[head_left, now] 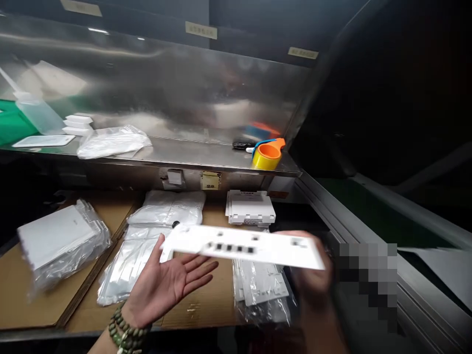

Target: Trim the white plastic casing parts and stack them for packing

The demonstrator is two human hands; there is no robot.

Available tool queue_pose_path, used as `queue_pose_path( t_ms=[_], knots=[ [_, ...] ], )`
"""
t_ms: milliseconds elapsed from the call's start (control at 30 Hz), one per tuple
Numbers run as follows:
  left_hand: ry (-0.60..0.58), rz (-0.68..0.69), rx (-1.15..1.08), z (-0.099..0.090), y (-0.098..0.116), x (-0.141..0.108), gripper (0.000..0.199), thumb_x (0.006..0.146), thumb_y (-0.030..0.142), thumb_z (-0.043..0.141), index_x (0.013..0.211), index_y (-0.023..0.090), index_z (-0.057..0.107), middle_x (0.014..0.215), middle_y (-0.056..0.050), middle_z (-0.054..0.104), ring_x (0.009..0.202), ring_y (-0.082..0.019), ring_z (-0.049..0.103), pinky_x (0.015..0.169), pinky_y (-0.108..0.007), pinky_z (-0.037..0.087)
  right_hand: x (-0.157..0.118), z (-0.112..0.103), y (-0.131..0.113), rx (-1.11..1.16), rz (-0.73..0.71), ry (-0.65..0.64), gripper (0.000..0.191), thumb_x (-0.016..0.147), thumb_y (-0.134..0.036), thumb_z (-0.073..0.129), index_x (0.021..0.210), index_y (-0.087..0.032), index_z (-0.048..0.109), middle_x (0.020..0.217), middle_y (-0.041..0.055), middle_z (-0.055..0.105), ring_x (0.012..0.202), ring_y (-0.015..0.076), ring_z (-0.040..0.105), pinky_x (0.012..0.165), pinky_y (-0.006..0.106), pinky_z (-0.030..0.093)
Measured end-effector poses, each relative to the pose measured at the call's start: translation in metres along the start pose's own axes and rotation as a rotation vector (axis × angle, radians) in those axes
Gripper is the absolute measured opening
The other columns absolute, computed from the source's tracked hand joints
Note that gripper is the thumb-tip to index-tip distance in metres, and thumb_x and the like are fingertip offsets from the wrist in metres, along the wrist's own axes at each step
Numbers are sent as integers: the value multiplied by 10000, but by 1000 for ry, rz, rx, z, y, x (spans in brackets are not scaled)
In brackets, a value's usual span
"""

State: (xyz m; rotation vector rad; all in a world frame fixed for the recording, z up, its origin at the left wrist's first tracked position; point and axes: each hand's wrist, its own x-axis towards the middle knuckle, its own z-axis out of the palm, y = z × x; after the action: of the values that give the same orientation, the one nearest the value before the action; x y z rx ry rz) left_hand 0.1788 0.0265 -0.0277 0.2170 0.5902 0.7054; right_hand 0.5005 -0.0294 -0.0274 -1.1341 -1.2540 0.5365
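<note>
A white panel (243, 246) with small dark slots is held up over the cardboard-covered table. My right hand (313, 265), blurred, is wrapped round its right end. My left hand (169, 280) lies palm up with fingers spread beneath the panel's left end; whether it touches the panel I cannot tell. Behind the panel sits a stack of white parts (252, 209). Under it are bagged white plates (261, 285). To the left are clear plastic bags (162, 211) and a pile of bagged white panels (59, 236).
A metal shelf (184, 152) at the back holds yellow and orange tape rolls (267, 156), a plastic bag (114, 141), small white blocks (78, 125) and a squeeze bottle (39, 113). Cardboard (206, 305) covers the table. A metal rail (354, 246) runs along the right.
</note>
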Motion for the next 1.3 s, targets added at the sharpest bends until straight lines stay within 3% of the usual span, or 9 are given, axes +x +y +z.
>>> queue_pose_path(
  t_ms=[100, 200, 333, 467, 600, 733, 900, 1000, 1300],
  knots=[
    [1, 132, -52, 20, 16, -14, 682, 965, 508, 550, 1539, 157, 435, 1467, -223, 599, 1315, -415, 599, 1076, -601, 524, -16, 60, -8, 236, -53, -123, 209, 963, -389, 670, 1161, -346, 724, 1123, 47, 776, 1038, 269, 743, 882, 420, 628],
    [106, 247, -77, 14, 38, -30, 636, 986, 481, 499, 1555, 207, 425, 1487, -164, 598, 1369, -358, 565, 1011, -520, 594, -24, 102, -13, 404, -27, -230, 234, 995, -282, 632, 1195, -357, 727, 1189, 25, 771, 1136, 239, 721, 988, 415, 596],
    [337, 236, -78, -4, 63, -50, 671, 957, 590, 487, 1521, 226, 486, 1440, -144, 642, 1374, -369, 557, 824, -458, 675, -26, 127, -18, 439, -17, -273, 202, 970, -283, 678, 1150, -333, 755, 1147, 32, 789, 1108, 237, 735, 974, 423, 605],
    [404, 178, -93, -21, 78, -74, 716, 934, 608, 539, 1502, 174, 507, 1322, -203, 707, 1247, -424, 650, 695, -465, 689, -18, 145, -23, 426, -42, -346, 169, 946, -321, 718, 1107, -323, 769, 1107, 41, 801, 1067, 263, 749, 1002, 497, 579],
    [590, 273, -129, -39, 91, -97, 577, 907, 481, 634, 1461, 337, 552, 1170, -46, 793, 1135, -383, 721, 718, -552, 680, -14, 168, -29, 297, -111, -293, 199, 941, -278, 726, 1122, -343, 779, 1083, 27, 801, 1062, 255, 740, 1045, 499, 542],
    [715, 394, -125, -49, 98, -114, 679, 733, 577, 792, 1367, 397, 628, 1193, 22, 787, 1165, -392, 700, 688, -538, 684, -22, 190, -30, 161, -71, -207, 259, 951, -219, 698, 1172, -333, 770, 1110, 39, 791, 1078, 248, 729, 985, 440, 576],
    [625, 433, -152, -45, 103, -130, 619, 846, 526, 702, 1416, 314, 590, 1314, -73, 734, 1205, -415, 678, 822, -653, 627, -37, 211, -21, 156, 81, -186, 256, 940, -227, 688, 1173, -301, 763, 1158, 52, 777, 1102, 253, 722, 963, 398, 588],
    [548, 409, -177, -40, 105, -135, 618, 917, 512, 617, 1468, 246, 533, 1330, -154, 715, 1171, -420, 696, 771, -598, 653, -40, 219, -16, 162, 132, -200, 285, 929, -185, 674, 1175, -299, 761, 1185, 47, 768, 1123, 255, 712, 962, 387, 580],
    [359, 445, -218, -51, 103, -153, 636, 950, 404, 619, 1525, 219, 421, 1333, -215, 698, 1200, -449, 668, 833, -614, 637, -38, 239, -10, 225, 99, -260, 335, 935, -134, 651, 1191, -327, 746, 1219, 20, 759, 1178, 234, 692, 1027, 362, 549]
  ],
)
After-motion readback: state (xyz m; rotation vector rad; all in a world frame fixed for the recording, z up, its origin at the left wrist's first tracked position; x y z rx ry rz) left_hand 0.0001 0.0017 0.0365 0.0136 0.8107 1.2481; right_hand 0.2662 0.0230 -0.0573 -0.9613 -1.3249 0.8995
